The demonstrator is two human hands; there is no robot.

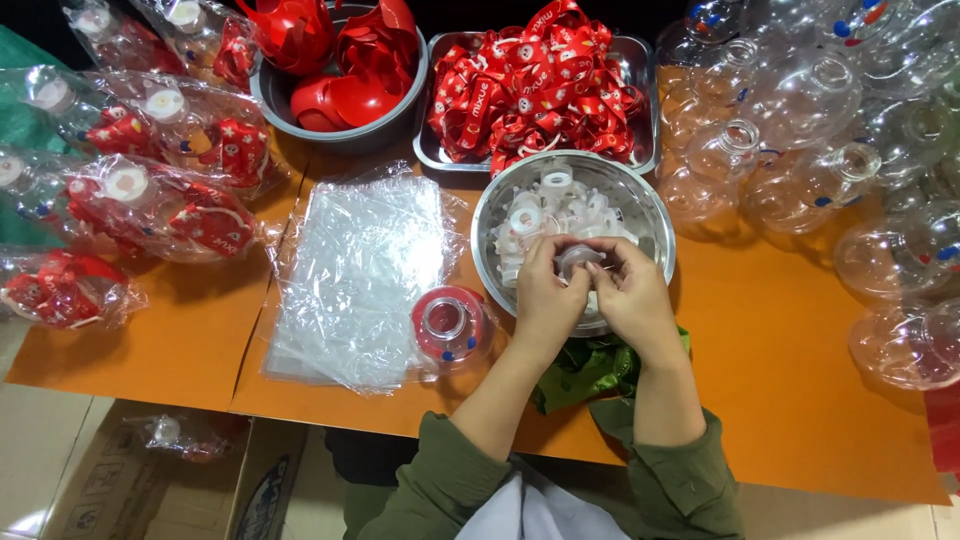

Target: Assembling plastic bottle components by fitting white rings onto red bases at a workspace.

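Observation:
My left hand (pixel 546 293) and my right hand (pixel 628 295) meet over the near rim of a steel bowl (pixel 652 212) filled with white plastic caps. Both hands pinch one small clear-white cap (pixel 578 260) between their fingertips. Just left of my left hand stands a clear round bottle (pixel 447 324) with a red insert inside and an open neck, resting on the edge of a stack of clear plastic bags (pixel 355 270).
An orange table (pixel 780 370) holds a grey bowl of red plastic parts (pixel 335 60), a steel tray of red printed ribbons (pixel 535 85), several empty clear bottles (pixel 800 120) at right and bagged finished bottles (pixel 150 190) at left. A green cloth (pixel 590 365) lies under my wrists. A cardboard box (pixel 150 480) sits below.

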